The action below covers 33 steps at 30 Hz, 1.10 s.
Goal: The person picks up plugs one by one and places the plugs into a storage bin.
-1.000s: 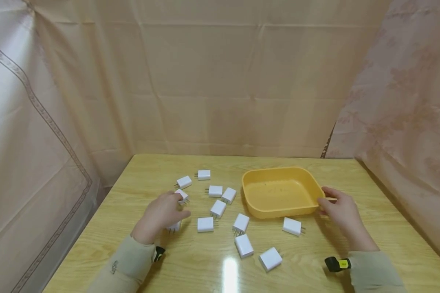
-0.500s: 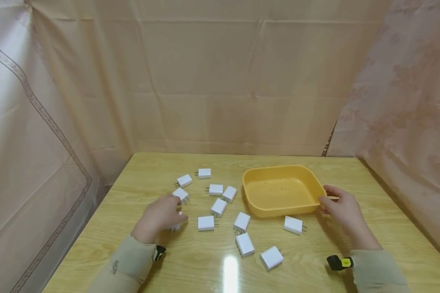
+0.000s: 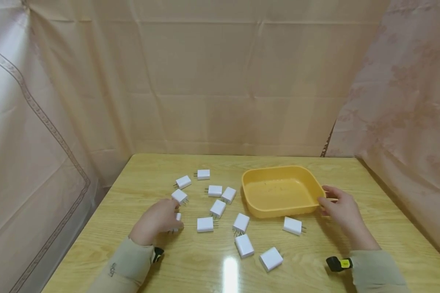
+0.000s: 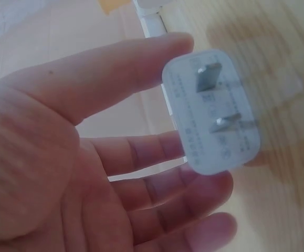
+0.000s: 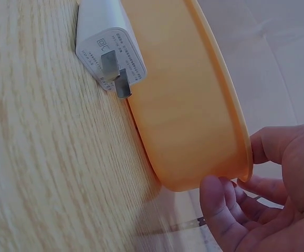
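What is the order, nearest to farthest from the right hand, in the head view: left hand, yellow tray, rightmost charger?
1. Yellow tray: right hand grips its right end.
2. Rightmost charger: on the tray's near side.
3. Left hand: well to the left.

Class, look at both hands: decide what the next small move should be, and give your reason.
Probably, the left hand should lift its white charger toward the yellow tray: the charger sits pinched in that hand, the tray contains no chargers, and the right hand holds one end.
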Motion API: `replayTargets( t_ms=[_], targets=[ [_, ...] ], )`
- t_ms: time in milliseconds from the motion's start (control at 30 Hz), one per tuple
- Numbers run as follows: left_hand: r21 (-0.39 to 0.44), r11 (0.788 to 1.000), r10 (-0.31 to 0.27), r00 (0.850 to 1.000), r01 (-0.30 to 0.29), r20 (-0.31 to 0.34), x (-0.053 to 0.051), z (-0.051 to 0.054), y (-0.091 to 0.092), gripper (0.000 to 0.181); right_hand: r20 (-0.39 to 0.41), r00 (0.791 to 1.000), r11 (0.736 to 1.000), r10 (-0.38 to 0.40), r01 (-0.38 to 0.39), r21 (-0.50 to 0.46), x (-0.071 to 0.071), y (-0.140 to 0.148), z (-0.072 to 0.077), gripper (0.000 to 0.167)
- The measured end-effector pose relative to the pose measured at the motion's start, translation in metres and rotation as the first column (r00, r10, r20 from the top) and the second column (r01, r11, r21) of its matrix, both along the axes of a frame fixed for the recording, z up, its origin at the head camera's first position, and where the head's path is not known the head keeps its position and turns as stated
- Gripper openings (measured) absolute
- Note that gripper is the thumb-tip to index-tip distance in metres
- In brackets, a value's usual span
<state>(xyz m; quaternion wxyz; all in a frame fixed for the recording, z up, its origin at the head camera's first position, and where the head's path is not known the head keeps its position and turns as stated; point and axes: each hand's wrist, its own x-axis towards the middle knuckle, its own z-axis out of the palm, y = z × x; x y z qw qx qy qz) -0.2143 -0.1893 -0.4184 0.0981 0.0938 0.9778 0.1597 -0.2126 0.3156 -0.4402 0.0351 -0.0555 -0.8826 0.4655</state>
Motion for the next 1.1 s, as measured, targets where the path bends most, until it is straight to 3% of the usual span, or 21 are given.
replayTargets(
  t_ms=[400, 700, 1100],
  targets=[
    [0.031, 0.999, 0.033, 0.999, -0.034, 0.032, 0.0016, 0.0017, -0.001, 0.051, 0.007, 1.0, 1.0, -0.011, 0.011, -0.008, -0.0017, -0.0012, 0.0, 0.058],
    [0.019, 1.0, 0.019, 1.0, -0.02, 0.016, 0.0025, 0.0039, -0.0018, 0.032, 0.033, 0.999, 1.0, -0.019, 0.019, -0.018, -0.0024, -0.0012, 0.0003, 0.059],
    [0.037, 0.999, 0.022, 0.999, -0.023, 0.031, 0.0019, 0.0037, -0.0033, 0.027, -0.035, 0.996, 0.994, -0.083, 0.08, -0.073, -0.0049, -0.0018, -0.0006, 0.047]
  ],
)
